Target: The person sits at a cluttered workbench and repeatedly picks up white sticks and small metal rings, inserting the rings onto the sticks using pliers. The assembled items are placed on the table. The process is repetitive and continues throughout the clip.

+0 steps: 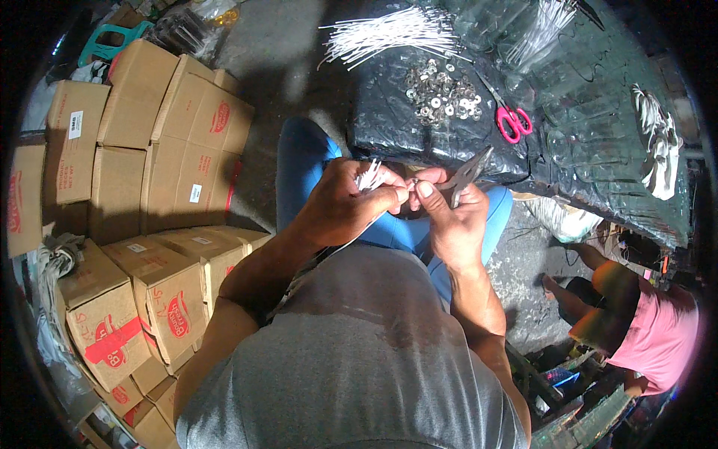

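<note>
Cardboard boxes (pixel 198 138) are piled high all down the left, over a grey concrete floor (pixel 250 71), and at the far right there's a co-worker in a pink shirt (pixel 658 329). In the head view, ahead and to the right, a surface (pixel 381 131) wrapped in black plastic carries a heap of white strands (pixel 393 34), a scatter of small metal washers (pixel 441 93) and, just beside them, pink-handled scissors (pixel 512 123). And here are the hands, over the lap! The left hand (pixel 340 194) is curled around a bundle of white strands (pixel 369 176), ends poking up, thumb and finger pinched together. The right hand (pixel 456 224) grips grey pliers (pixel 470 173) jutting toward the surface, its thumb and finger meeting the left's; whatever sits between those fingertips is too small to make out.
</note>
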Demonstrator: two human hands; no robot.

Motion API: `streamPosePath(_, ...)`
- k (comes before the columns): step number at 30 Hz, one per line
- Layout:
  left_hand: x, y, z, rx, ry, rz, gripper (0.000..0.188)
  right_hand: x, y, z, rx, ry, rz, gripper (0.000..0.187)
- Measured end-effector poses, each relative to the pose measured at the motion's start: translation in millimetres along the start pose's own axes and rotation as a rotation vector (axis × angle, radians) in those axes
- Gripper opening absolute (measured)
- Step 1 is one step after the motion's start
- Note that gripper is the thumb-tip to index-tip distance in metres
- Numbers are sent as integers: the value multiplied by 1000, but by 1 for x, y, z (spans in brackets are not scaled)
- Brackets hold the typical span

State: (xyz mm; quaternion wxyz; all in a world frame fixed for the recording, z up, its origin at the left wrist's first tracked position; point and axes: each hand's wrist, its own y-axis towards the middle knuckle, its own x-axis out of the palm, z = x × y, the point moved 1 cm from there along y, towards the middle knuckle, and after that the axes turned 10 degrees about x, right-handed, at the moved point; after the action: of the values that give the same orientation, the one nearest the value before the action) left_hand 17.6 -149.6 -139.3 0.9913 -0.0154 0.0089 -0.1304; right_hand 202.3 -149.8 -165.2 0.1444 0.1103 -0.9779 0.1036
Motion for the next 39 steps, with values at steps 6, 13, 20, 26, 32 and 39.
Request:
streamPosePath(6, -2, 1, 4, 11, 30, -25, 17, 4, -3, 3, -28, -17, 48, 12)
streamPosePath(13, -2, 1, 10, -50, 66, -32, 17, 7, -7, 1, -64, -119, 96, 12)
streamPosePath(20, -2, 2, 4, 27, 76, -9, 18, 0, -6, 2, -74, -205, 54, 19)
streamPosePath(26, 0, 1, 9, 95, -72, 71, 23, -7, -12, -26, 27, -302, 137, 19)
streamPosePath(32, -8, 5, 15, 107, -70, -3, 30, -38, -19, -46, -19, -955, 86, 37)
streamPosePath(39, -6, 7, 19, 88, -88, -24, 27, -28, -18, -59, -87, -1124, -43, 36)
